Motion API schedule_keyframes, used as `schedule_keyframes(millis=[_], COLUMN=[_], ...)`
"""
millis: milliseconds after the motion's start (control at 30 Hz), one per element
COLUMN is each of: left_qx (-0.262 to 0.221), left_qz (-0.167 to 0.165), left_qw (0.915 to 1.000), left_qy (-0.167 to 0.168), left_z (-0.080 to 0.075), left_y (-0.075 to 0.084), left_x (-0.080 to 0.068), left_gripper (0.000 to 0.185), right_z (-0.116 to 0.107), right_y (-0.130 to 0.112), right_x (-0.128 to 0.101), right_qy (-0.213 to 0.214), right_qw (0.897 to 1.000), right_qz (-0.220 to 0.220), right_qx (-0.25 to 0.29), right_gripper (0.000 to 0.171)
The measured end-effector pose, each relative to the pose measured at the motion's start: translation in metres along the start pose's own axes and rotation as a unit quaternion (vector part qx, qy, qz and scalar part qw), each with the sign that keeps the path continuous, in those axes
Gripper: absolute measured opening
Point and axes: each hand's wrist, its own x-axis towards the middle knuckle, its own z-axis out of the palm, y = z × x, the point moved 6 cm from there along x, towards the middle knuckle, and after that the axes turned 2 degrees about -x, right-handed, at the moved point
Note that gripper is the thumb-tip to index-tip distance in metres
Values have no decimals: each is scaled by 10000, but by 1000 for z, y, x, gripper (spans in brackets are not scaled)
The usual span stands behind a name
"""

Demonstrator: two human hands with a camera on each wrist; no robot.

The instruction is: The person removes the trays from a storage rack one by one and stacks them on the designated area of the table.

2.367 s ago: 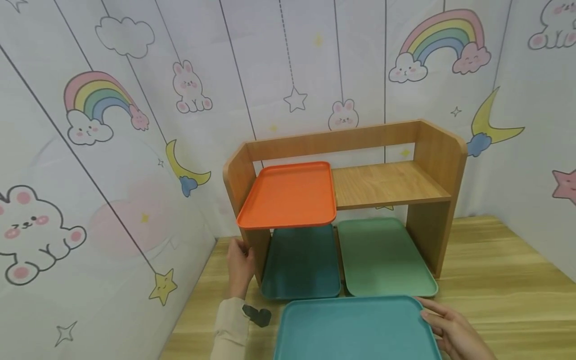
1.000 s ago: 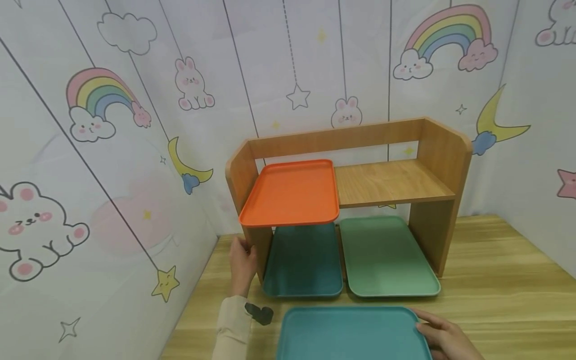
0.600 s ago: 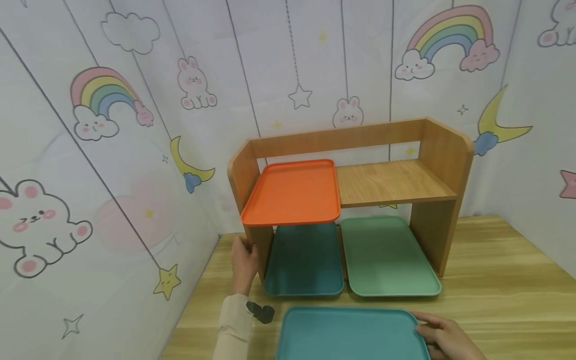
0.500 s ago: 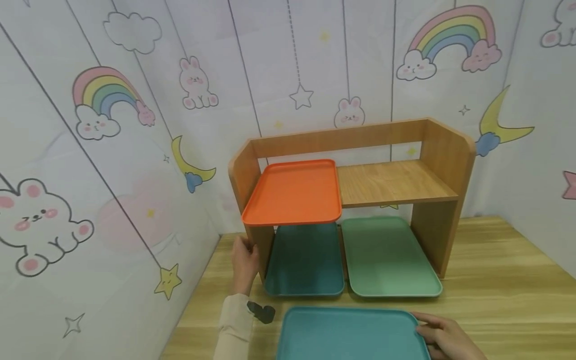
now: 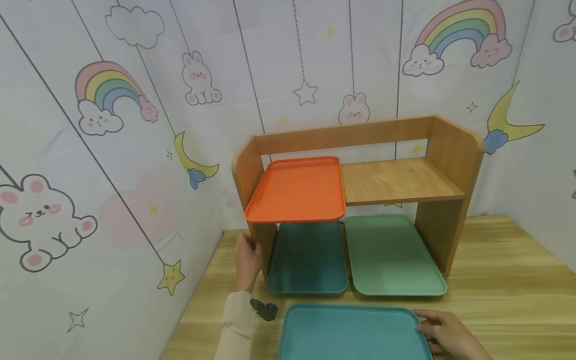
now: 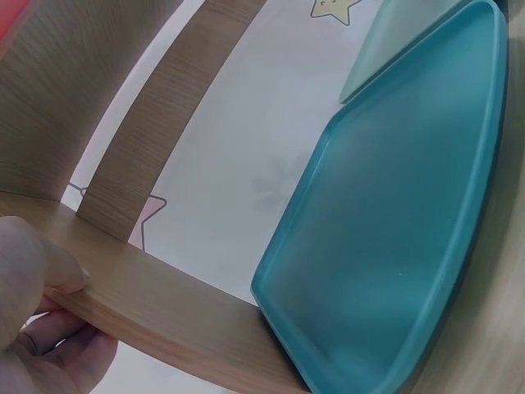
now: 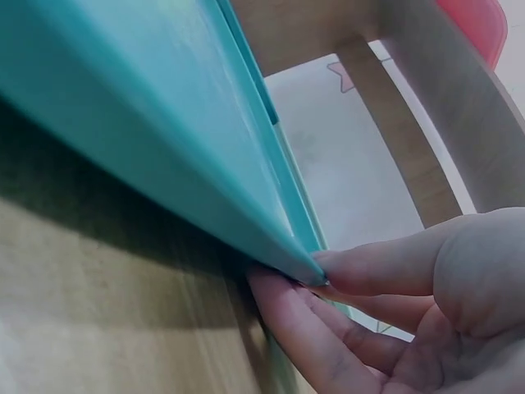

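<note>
Pinching the right side of a blue-green tray [image 5: 353, 332], the right hand [image 5: 447, 332] has thumb and fingers on either side of its rim. That tray is smooth and evenly coloured, with rounded far corners, a low raised lip and a soft sheen; it sits in front of a wooden shelf [image 5: 400, 180], its near edge cut off in the head view. I cannot tell whether it touches the table [image 5: 504, 250]. Well apart, the left hand [image 5: 248, 262] grips the shelf's left side panel. An orange tray [image 5: 297, 190] lies on the upper board, above a darker teal tray [image 5: 310, 260] beside a pale green tray [image 5: 393, 255].
</note>
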Motion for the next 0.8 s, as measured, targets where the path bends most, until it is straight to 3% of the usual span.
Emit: schedule_keyframes(millis=[367,600,800], left_qx=[25,40,23], left_qz=[39,-78,31], left_qw=[10000,10000,9999], left_qy=[52,10,95], left_z=[0,2,0], left_y=[1,-1,0], left_x=[0,1,0], left_gripper=[10,10,11], right_z=[-1,-1,0], right_y=[-6,-6,-5], right_x=[2,4,6], right_qy=[226,667,1044], right_qw=[9988,9924,9866], right_qz=[-32,145,467], right_qx=[-429,-1025,-1166], right_gripper=[50,46,40])
